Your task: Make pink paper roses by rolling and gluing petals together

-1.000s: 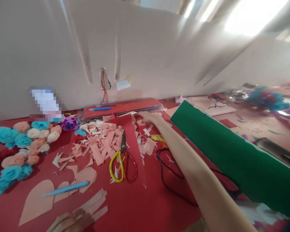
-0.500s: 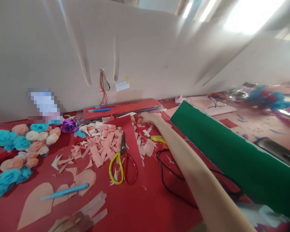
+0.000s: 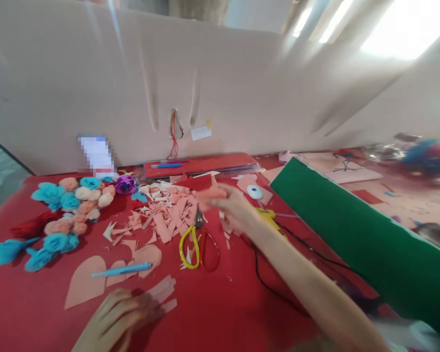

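My right hand [image 3: 236,208] reaches over the middle of the table, its fingers closed on a piece of peach paper [image 3: 214,195] above the heap of scraps. My left hand [image 3: 113,315] is at the front edge of the view, fingers curled over the near ends of pale pink paper strips [image 3: 163,288], whose far ends fan out from it. Between the hands lie scissors [image 3: 190,249] with one yellow and one red handle. Peach paper petal shapes [image 3: 86,281] lie beyond my left hand, with a light blue pen [image 3: 122,270] across them.
Peach and white paper scraps [image 3: 168,215] cover the middle. Blue, peach and white paper flowers [image 3: 64,200] lie left, beside a phone [image 3: 97,155]. A yellow glue gun [image 3: 269,217] with a black cord [image 3: 258,269] is near my right forearm. A long green board [image 3: 344,234] stands right.
My right hand has come back left and nearer from the far scraps, with peach paper in it. More of my left hand shows beside the strips. The view has shifted left.
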Demonstrator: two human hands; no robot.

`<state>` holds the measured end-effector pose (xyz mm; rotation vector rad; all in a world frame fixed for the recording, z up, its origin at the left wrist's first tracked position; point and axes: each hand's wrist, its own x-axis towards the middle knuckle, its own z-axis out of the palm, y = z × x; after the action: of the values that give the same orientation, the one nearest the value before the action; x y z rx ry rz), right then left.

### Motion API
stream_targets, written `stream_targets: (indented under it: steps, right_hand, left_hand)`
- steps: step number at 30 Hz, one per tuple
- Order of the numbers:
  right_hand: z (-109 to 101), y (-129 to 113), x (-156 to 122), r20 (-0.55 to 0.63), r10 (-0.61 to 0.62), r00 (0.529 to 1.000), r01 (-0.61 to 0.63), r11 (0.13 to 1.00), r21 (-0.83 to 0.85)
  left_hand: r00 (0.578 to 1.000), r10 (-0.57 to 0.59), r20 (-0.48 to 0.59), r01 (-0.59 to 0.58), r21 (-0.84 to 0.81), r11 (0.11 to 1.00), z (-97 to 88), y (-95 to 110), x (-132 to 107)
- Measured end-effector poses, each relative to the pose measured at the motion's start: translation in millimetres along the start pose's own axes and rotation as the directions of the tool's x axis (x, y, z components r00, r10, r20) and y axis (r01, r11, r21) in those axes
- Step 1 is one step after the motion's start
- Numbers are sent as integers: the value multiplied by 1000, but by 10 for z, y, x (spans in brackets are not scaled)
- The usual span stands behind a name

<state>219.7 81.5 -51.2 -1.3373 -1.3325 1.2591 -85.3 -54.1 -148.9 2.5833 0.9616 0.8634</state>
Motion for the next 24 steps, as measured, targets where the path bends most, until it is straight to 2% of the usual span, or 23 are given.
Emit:
stream_targets:
  steps: [2,5,7,9,13,17,21,24]
  right_hand:
    - [454,92,-363,137,63,989,-84,984,155]
    - [928,230,-730,280,150,948,-233,927,293]
    - [1091,302,-831,319,191,928,-302,889,346]
    - [1168,357,-862,329,232,915,-353,856,378]
    - [1210,406,-892,350,296,889,-429,807,405]
    - [1231,393,-951,389,306,869,-463,780,421]
    - [1230,369,-986,403,284,870,-453,783,426]
    - [1204,333,-988,420,258,870,-435,804,406]
  left_hand:
    - [965,-257,-57,241,-203,949,-73,105,128]
    - [837,-543,64,507,-463,727,-174,231,331]
    - [767,-628,131,573,-580,579,-226,274,437]
    - [743,-646,172,591,-620,515,-263,296,502]
    - [785,-584,207,574,-597,560,-290,320,542]
    - [805,-566,177,553,-568,610,-279,322,546]
    - [817,-548,180,538,-582,610,-270,307,559]
    - [853,-502,146,485,-578,656,-301,302,572]
